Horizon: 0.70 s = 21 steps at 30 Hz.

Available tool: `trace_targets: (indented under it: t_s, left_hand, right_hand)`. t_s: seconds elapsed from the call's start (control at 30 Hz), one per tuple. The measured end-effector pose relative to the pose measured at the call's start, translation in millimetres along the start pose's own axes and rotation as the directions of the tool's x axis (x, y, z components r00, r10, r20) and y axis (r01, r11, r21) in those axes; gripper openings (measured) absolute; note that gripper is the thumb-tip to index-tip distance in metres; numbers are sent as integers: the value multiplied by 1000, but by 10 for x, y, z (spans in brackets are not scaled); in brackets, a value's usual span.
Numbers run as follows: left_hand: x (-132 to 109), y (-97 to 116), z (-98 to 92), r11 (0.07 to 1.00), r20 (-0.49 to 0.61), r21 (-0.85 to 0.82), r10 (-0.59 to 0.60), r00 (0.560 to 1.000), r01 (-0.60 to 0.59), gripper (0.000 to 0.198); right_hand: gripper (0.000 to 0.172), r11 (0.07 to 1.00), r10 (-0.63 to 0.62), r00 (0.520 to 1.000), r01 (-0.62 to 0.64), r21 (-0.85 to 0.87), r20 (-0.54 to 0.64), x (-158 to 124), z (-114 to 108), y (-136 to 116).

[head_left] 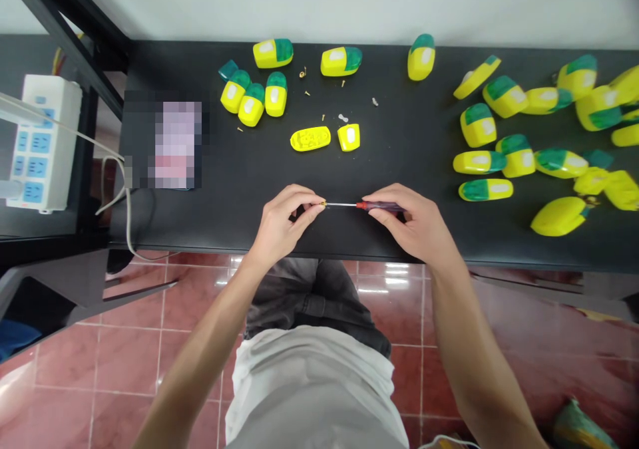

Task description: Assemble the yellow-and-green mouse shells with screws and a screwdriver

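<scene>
Single head-worn view, facing steeply down, close above the black table (239, 196), tiled floor (124, 362) below

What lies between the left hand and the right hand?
In the head view, only the shaft of the screwdriver, running from right hand to left hand.

bright, even light falls from overhead on the matt black worktop (424, 163), which shows almost no glare; the yellow casings (559, 216) throw only short, soft shadows. the left hand (279, 226) and right hand (414, 226) cast barely a shadow, and the thin screwdriver (344, 204) between them stays crisp. white highlights gleam on the glossy red floor tiles (394, 279) below. a pixelated patch (167, 144) masks one area at left. the wide lens bows the worktop's far edge and tilts the black frame post (64, 43); corners look slightly soft.
</scene>
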<state>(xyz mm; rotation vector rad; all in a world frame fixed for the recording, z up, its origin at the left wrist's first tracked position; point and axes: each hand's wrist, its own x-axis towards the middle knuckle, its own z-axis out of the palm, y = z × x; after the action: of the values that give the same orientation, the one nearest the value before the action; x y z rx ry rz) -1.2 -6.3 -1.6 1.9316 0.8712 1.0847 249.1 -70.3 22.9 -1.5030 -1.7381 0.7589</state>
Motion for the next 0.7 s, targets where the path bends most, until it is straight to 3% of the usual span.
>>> trace_targets:
  t_s: [0.2, 0.37, 0.47, 0.57, 0.63, 0.7]
  left_hand:
    - [29, 12, -5, 993, -1, -39, -108, 994, 108, 10]
    - [37, -10, -17, 943, -58, -227, -264, 963, 245, 21]
    - [32, -19, -39, 889, -44, -349, -332, 942, 297, 28]
    - [35, -12, -60, 853, -38, -424, -353, 935, 305, 31]
    - [40, -1, -70, 839, -31, -449, -360, 932, 309, 32]
    - [47, 9, -77, 829, -23, -455, -377, 926, 326, 32]
  right_hand:
    - [12, 999, 43, 999, -44, -20, -26, 20, -40, -37]
    - [13, 969, 62, 962, -121, -214, -266, 77, -98, 167]
    - [16, 938, 49, 950, -150, -313, -307, 93, -50, 248]
    - [24, 908, 16, 928, -169, -383, -372, 73, 101, 148]
    - [15, 925, -34, 951, -86, -370, -307, 53, 243, 20]
    - [7, 946, -64, 985, 9, -323, -163, 44, 384, -90]
